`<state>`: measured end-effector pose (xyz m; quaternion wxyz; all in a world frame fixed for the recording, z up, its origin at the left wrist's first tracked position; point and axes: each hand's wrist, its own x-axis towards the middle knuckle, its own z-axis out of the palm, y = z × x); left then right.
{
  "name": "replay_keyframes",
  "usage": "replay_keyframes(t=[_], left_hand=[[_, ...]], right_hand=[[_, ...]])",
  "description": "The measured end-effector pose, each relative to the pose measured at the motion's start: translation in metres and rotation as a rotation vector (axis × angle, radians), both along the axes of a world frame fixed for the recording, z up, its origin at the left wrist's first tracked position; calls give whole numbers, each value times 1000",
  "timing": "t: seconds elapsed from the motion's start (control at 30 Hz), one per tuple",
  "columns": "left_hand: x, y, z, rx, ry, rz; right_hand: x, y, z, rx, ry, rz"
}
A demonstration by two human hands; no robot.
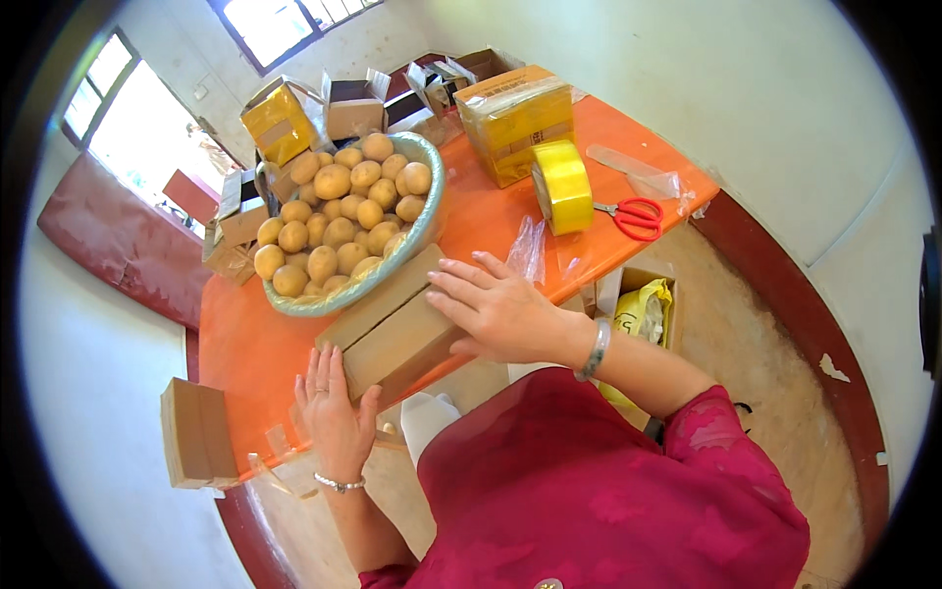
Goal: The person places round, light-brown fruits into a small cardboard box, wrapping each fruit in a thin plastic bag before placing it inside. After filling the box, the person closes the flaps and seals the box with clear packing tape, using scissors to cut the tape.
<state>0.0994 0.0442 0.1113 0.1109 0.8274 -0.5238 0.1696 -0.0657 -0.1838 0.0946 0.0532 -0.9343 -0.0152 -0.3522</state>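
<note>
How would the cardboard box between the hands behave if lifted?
The cardboard box would probably feel fairly stiff, since its faces look flat and edges straight. Its top flaps might pop open: a dark gap runs between them, with no tape visible across it. Its weight is hard to judge, as its inside is hidden.

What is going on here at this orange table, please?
A person has both hands on a cardboard box at the near table edge: the left hand at its left end, the right hand over its top. The top flaps are folded down. Behind it stands a basin of round, tan produce; yellow tape and red-handled scissors are to the right.
</note>
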Motion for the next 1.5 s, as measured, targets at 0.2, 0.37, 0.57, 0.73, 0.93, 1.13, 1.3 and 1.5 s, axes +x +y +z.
replay_keyframes(t=[0.2,0.37,0.57,0.73,0.93,1.13,1.3,1.5], left_hand=[[1,4,-7,20,-12,20],[-27,-2,4,-224,-119,-137],[-77,-34,-20,-337,216,-567],[-105,-51,-29,-242,319,-594],[-113,-60,-39,-158,377,-675],[-113,-57,-39,-124,416,-623],[-120,-62,-50,-448,704,-390],[-114,-64,-89,-335,1349,-290]], right_hand=[[-35,-24,15,48,-237,-61],[-79,-73,18,488,-318,-372],[-80,-87,10,741,-313,-434],[-80,-74,14,369,-351,-423],[-41,-42,-6,354,16,-301],[-37,-31,-39,261,293,-126],[-64,-18,-22,661,137,291],[-92,-2,-38,682,164,403]])
